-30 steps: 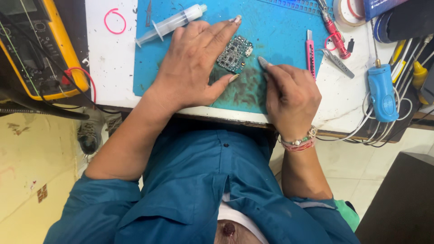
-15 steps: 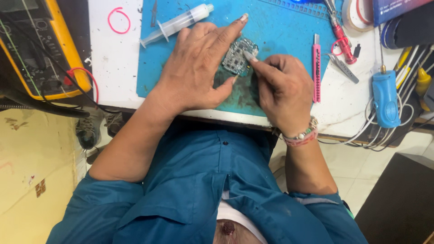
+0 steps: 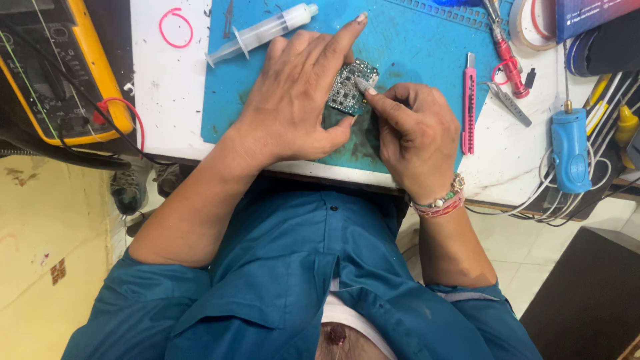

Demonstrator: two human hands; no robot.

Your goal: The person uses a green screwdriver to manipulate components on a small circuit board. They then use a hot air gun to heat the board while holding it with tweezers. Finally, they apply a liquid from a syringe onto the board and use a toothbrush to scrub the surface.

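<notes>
— While our left hand (image 3: 293,100) lies spread over the small circuit board (image 3: 351,87), fingers apart and flat, thumb tucked below it, what is the right hand (image 3: 417,137) doing?

— Its fingers are pinched together on a thin pale tool (image 3: 365,83), the tip touching the board's right edge. We cannot tell what kind of tool it is.

— And the board sits where?

— On the blue mat (image 3: 413,47), near its middle, half hidden under our left fingers.

— What could go wrong, in our view?

— If we press too hard, the tip may skid off the edge and scrape parts, or jab the left thumb just beside it. With only a flat palm holding it, the board may also slide toward the syringe (image 3: 263,32).

— Anything else close by?

— A pink knife (image 3: 469,103) lies right of our hand; a careless wrist could knock it.
</notes>
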